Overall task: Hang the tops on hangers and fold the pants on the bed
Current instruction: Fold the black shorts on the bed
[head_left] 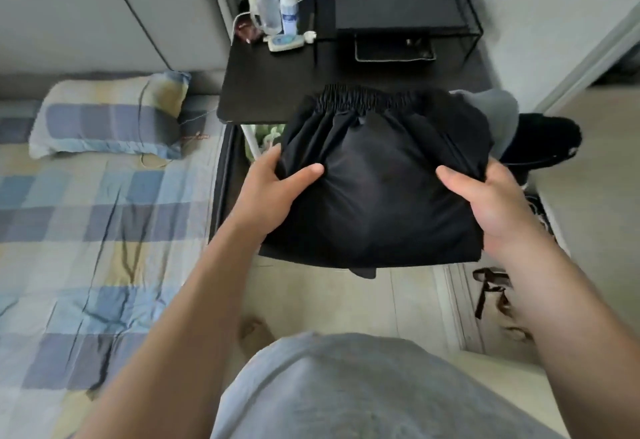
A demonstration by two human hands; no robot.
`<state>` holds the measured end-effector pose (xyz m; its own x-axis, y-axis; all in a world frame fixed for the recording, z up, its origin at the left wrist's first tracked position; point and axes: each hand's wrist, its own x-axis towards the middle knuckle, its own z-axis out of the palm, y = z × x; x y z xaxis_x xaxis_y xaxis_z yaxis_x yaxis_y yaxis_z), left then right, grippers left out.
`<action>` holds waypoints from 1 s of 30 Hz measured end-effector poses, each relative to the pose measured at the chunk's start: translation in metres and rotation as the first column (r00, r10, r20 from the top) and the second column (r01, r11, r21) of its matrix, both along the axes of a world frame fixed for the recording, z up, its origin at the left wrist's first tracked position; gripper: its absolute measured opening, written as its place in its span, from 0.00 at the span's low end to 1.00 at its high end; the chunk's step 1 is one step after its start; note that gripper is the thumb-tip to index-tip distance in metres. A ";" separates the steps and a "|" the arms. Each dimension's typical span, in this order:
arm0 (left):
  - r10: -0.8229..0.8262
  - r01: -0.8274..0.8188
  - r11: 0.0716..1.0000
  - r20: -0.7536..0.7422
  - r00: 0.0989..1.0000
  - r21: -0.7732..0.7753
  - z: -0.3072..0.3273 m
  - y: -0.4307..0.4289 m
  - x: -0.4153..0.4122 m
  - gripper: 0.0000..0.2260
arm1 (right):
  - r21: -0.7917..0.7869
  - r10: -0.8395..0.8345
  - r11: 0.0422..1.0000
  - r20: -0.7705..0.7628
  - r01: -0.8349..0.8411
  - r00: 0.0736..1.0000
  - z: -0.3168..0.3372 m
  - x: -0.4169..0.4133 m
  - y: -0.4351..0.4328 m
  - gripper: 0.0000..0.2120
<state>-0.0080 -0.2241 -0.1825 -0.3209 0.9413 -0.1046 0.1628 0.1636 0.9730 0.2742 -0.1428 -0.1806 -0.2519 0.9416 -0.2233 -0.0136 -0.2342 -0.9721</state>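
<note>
Bedroom: blue-and-yellow checked bed (86, 230) at left, black flat-topped desk (270, 85) ahead. Folded black fabric pants with gathered elastic waistband (374, 196) are held in the air before the desk, right of the bed. Left hand (270, 189) and right hand (491, 210) each grasp a side edge, thumbs on top; the other fingers are hidden beneath.

- Shirt (346, 390): light grey, plain, soft knit, loose folds over the front.
- Forearms (180, 317): bare, uncovered up to the frame edge.
- Left hand (273, 189), right hand (491, 206): bare, thumbnails short.
</note>
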 end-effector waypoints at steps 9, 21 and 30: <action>-0.432 0.437 0.899 -0.096 0.897 0.028 0.031 0.115 0.179 0.12 | -0.045 -0.426 0.904 0.001 0.426 0.905 0.005 0.181 -0.001 0.21; -0.837 0.836 0.533 -0.229 0.498 -0.129 0.019 0.273 0.387 0.14 | -0.113 -0.865 0.501 -0.018 0.858 0.502 -0.042 0.318 0.027 0.25; -0.965 0.951 0.214 -0.200 0.170 -0.222 -0.025 0.390 0.547 0.21 | -0.103 -0.981 0.103 0.151 0.989 0.118 -0.086 0.395 0.093 0.12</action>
<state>0.5388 0.1659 -0.2079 0.8138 0.5270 -0.2448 0.4335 -0.2702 0.8597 0.6688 -0.0499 -0.2662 0.8825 0.3085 -0.3550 -0.3167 -0.1682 -0.9335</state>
